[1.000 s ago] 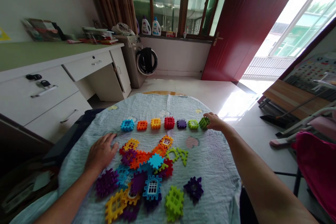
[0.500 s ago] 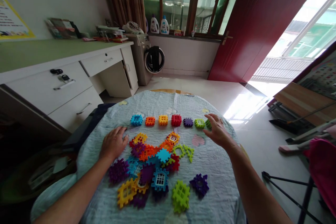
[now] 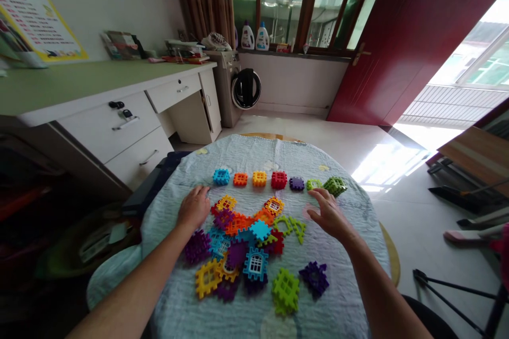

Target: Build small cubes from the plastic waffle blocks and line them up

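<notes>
My left hand (image 3: 194, 206) rests on the cloth left of a heap of toy blocks, fingers stretched out and holding nothing. On the right, my open right hand (image 3: 329, 214) has its fingers apart, just in front of a light green block (image 3: 314, 184) and a dark green block (image 3: 336, 186); contact cannot be told. These two end a row with a blue block (image 3: 221, 176), orange block (image 3: 240, 179), yellow block (image 3: 260, 178), red block (image 3: 279, 179) and purple block (image 3: 296, 184). The heap includes a light blue piece (image 3: 260, 230) and a blue window piece (image 3: 255, 264).
A pale blue cloth (image 3: 318, 307) covers the round table. Nearer me lie a lime green piece (image 3: 285, 291) and a dark purple piece (image 3: 315, 278). Left stands a desk (image 3: 99, 77) with drawers; beyond are a washing machine (image 3: 228, 87) and a red door (image 3: 392, 37).
My right hand has drawn back from the row towards me, uncovering the dark green block. The view has turned slightly left. My left hand stays beside the heap.
</notes>
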### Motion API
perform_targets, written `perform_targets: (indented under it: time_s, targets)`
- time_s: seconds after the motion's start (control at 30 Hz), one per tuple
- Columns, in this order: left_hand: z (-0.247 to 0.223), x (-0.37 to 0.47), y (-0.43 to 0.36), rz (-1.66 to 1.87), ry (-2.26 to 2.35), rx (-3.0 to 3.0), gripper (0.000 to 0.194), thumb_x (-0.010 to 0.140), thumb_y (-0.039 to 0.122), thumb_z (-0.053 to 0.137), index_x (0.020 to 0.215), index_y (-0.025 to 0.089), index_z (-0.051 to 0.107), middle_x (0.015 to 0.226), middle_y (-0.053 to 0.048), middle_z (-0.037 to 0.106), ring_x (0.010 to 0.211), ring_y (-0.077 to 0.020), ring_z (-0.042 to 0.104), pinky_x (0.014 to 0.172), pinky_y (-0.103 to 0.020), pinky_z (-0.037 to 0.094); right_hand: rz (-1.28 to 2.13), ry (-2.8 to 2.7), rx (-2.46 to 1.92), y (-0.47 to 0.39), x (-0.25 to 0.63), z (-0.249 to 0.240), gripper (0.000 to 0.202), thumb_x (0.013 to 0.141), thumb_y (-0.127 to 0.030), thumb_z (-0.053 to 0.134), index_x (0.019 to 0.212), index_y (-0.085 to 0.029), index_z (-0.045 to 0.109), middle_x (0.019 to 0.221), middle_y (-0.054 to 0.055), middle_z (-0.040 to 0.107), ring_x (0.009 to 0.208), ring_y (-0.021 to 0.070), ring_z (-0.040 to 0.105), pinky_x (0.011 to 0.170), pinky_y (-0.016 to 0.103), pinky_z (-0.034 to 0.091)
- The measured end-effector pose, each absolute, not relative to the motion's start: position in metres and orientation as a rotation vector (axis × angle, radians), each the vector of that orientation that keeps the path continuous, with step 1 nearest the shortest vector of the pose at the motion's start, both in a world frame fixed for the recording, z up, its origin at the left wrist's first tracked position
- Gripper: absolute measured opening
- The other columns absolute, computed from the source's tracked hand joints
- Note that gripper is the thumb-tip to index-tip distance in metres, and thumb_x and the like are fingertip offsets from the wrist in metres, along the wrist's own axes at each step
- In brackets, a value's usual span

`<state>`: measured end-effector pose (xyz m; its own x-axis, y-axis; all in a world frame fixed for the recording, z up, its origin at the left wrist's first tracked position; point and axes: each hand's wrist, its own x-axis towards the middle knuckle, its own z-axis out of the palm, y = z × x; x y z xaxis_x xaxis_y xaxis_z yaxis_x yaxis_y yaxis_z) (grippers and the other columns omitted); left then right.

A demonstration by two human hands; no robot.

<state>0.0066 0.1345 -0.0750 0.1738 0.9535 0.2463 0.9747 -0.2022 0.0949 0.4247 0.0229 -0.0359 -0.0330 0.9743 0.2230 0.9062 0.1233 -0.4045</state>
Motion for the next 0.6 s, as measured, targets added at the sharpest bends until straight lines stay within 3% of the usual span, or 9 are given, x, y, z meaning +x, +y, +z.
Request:
perform_targets:
  time_s: [0.27,0.6]
  targets:
    - [-0.068,0.025,0.126,-0.454,-2.087,-2.215,0.042,0.086,0.015,0.040,0.123,0.016,0.058,0.123,-0.011,0.061,0.115,-0.0251,0.057,0.098,-0.038,0.045,0.346,-2.003,-1.754,0.021,0.415,-0.034,0.041,0.081,-0.025,0.055,0.121,-0.018,0.057,0.119,0.012,0.057,0.112,0.0251,0.056,0.099,0.041,0.044]
    - [-0.064,0.029,0.124,-0.254,-2.103,-2.173,0.043,0.088,0.019,0.039,0.128,0.019,0.054,0.128,-0.012,0.057,0.111,-0.0282,0.055,0.093,-0.040,0.044,0.545,-2.053,-1.795,0.021,0.397,-0.032,0.033,0.080,-0.018,0.051,0.111,-0.017,0.060,0.098,0.007,0.066,0.082,0.0169,0.064,0.078,0.032,0.049]
